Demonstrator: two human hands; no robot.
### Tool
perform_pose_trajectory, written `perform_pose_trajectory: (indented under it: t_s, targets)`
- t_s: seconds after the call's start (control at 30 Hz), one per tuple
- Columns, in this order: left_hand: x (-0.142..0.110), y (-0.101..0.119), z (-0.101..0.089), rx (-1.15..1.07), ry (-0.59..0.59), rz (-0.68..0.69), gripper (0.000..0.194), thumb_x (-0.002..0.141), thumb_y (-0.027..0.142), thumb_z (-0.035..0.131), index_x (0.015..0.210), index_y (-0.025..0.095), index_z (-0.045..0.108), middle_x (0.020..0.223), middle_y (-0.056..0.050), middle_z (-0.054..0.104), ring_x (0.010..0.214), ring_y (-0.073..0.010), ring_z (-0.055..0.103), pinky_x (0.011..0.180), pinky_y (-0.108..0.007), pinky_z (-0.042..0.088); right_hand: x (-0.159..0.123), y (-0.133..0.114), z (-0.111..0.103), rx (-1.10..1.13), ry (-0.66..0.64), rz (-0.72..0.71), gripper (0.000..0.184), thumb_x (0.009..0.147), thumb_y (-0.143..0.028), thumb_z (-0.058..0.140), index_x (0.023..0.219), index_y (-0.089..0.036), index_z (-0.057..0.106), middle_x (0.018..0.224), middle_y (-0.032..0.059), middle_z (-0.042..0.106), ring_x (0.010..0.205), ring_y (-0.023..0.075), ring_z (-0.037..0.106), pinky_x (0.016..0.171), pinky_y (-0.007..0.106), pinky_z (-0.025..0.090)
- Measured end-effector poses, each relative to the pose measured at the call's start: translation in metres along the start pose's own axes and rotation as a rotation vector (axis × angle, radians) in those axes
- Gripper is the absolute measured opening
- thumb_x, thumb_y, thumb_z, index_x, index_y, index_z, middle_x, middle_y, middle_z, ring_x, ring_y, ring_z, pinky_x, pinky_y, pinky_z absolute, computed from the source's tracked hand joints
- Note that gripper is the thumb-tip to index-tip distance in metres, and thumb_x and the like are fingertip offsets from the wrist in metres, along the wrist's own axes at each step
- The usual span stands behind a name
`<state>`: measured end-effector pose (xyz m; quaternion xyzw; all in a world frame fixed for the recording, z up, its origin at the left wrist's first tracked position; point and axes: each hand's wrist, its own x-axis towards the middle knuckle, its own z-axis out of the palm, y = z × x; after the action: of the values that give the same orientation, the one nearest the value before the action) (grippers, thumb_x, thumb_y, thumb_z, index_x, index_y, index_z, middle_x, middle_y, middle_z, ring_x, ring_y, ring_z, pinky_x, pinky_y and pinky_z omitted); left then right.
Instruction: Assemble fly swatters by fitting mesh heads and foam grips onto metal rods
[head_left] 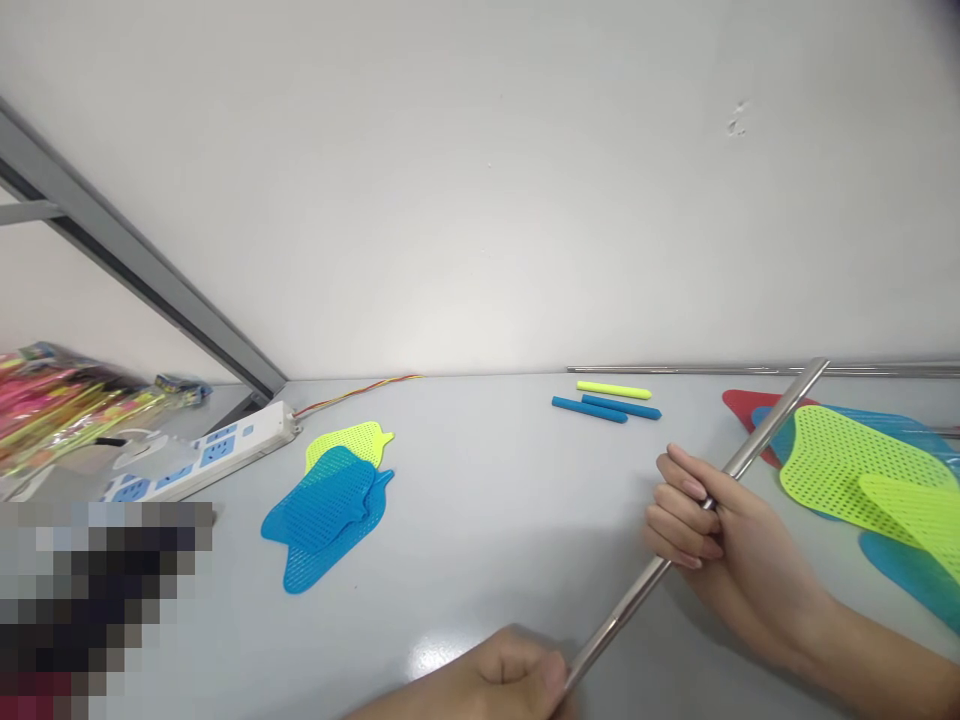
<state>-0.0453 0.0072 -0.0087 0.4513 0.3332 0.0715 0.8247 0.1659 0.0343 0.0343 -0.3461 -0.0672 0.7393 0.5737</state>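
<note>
A thin silver metal rod (757, 445) slants from the bottom centre up to the right over the grey table (487, 500). My right hand (705, 525) is closed around its middle. My left hand (502, 680), at the bottom edge, pinches the rod's lower end between thumb and fingers. To the right lies a pile of plastic mesh swatter heads (847, 465) in yellow-green, blue and red. Another small pile of blue and yellow-green mesh heads (330, 500) lies left of centre. Three plastic handle grips (607, 400), one yellow and two blue, lie near the wall.
A white power strip (202, 455) with a red-yellow cable sits at the left, beside a clear bag of colourful items (67, 400). More metal rods (750, 369) lie along the wall at the back right. A grey frame bar (142, 265) slants at the left.
</note>
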Motion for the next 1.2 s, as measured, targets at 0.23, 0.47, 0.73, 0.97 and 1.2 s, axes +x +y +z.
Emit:
perform_pose_trajectory:
  t_s: [0.23,0.47,0.73,0.97,1.2]
  targets:
    - [-0.001,-0.002,-0.002,0.0,-0.003,-0.03,0.049,0.072,0.062,0.046,0.059,0.015,0.044,0.044,0.007,0.028,0.037,-0.0042,0.019,0.038,-0.024,0.008,0.008,0.004,-0.004,0.019,0.045,0.029,0.033,0.078,-0.031,0.052,0.055,-0.018,0.033,0.049,-0.0094,0.008,0.039,0.0047,0.009,0.036,0.02,0.019]
    - [-0.003,0.003,-0.002,-0.021,-0.031,-0.048,0.049,0.071,0.062,0.046,0.059,0.015,0.041,0.046,0.007,0.027,0.038,-0.0041,0.019,0.038,-0.024,0.01,0.012,0.008,-0.009,0.053,0.024,0.052,0.032,0.078,-0.03,0.052,0.055,-0.018,0.033,0.048,-0.0096,0.009,0.039,0.0046,0.01,0.035,0.019,0.02]
    - [0.001,0.0,-0.004,0.018,-0.03,-0.017,0.052,0.071,0.065,0.042,0.056,0.016,0.039,0.043,0.007,0.027,0.037,-0.0039,0.019,0.037,-0.024,0.01,0.015,0.008,-0.013,0.072,0.024,0.051,0.032,0.078,-0.029,0.053,0.055,-0.018,0.033,0.048,-0.0097,0.008,0.039,0.0047,0.01,0.035,0.019,0.02]
    - [0.001,0.002,-0.003,0.045,-0.041,-0.033,0.052,0.073,0.065,0.039,0.056,0.016,0.039,0.043,0.007,0.026,0.035,-0.0044,0.019,0.036,-0.025,0.009,0.019,0.011,-0.016,0.078,0.018,0.055,0.031,0.078,-0.029,0.053,0.056,-0.018,0.034,0.049,-0.0096,0.009,0.039,0.0046,0.011,0.035,0.019,0.022]
    - [-0.005,0.009,-0.002,-0.008,-0.006,-0.108,0.051,0.072,0.065,0.041,0.061,0.015,0.043,0.047,0.006,0.03,0.039,-0.0052,0.02,0.041,-0.025,0.009,0.02,0.011,-0.018,0.085,0.016,0.062,0.031,0.077,-0.029,0.054,0.056,-0.018,0.034,0.048,-0.0098,0.008,0.038,0.0045,0.012,0.035,0.018,0.023]
